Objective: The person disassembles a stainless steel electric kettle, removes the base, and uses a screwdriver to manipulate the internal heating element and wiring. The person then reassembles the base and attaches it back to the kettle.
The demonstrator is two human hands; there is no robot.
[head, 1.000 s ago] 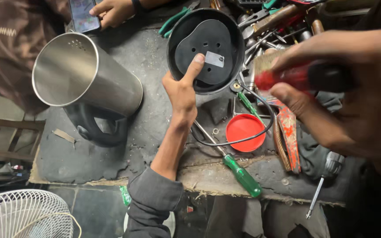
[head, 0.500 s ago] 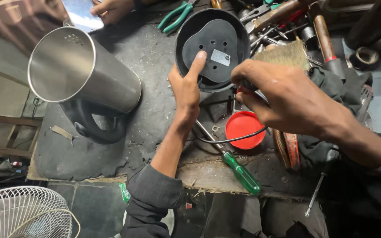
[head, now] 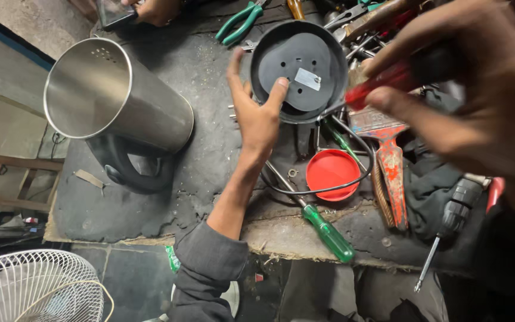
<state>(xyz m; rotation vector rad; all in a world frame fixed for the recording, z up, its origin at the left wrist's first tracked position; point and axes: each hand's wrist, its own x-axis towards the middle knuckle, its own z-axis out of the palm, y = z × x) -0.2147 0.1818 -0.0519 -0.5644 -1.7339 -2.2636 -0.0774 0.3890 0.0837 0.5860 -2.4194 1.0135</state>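
Kettle base (head: pixel 299 71) stays under left hand (head: pixel 257 113)'s spread fingers; right hand (head: pixel 466 101), gripping red-handled screwdriver (head: pixel 382 83), has lifted.

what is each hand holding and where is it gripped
The right hand grips a red-handled screwdriver by its handle. The left hand steadies the round black kettle base at its rim, thumb on the underside, rather than lifting it.

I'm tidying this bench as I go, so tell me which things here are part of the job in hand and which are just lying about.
In use:
left hand steadying the round black base
right hand holding a red-handled screwdriver

Lying about:
steel kettle on its side
green screwdriver
red lid
green pliers
paintbrush
white fan guard
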